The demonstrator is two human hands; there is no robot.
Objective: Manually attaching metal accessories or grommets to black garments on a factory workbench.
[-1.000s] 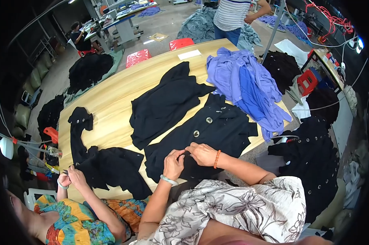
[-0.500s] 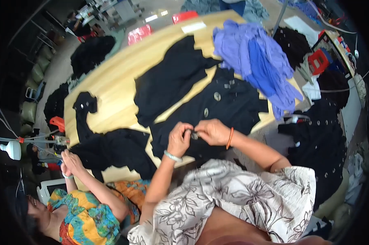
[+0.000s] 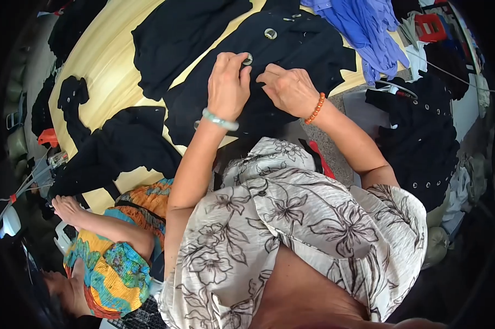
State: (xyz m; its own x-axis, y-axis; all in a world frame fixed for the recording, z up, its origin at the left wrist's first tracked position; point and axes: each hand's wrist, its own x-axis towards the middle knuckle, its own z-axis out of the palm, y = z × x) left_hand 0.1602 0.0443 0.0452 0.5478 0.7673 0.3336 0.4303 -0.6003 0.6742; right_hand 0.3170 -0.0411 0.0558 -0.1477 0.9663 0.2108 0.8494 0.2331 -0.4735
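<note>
A black garment piece (image 3: 307, 55) lies spread on the pale wooden table (image 3: 107, 41) in front of me. Thumb and forefinger of my left hand (image 3: 227, 85) close around a round, greyish button (image 3: 248, 59) at the garment. Just to the right, my right hand (image 3: 289, 90) hovers over the same cloth, its fingers curled inward; whatever they may hold is hidden. Farther up the cloth sits another round button (image 3: 270, 34). Small pale fastenings (image 3: 292, 18) show near its far edge.
Another black piece (image 3: 173, 46) lies to the left, and a blue-violet garment pile (image 3: 357, 30) at the far right. A co-worker in a colourful top (image 3: 107, 268) sits at my left, one hand (image 3: 66, 209) by a dark garment (image 3: 127, 140). Dark cloth with metal rings (image 3: 417, 137) hangs at right.
My hands have come apart; before, their fingertips met at a small thing. The view has tilted down toward my body. The co-worker's raised hands have lowered.
</note>
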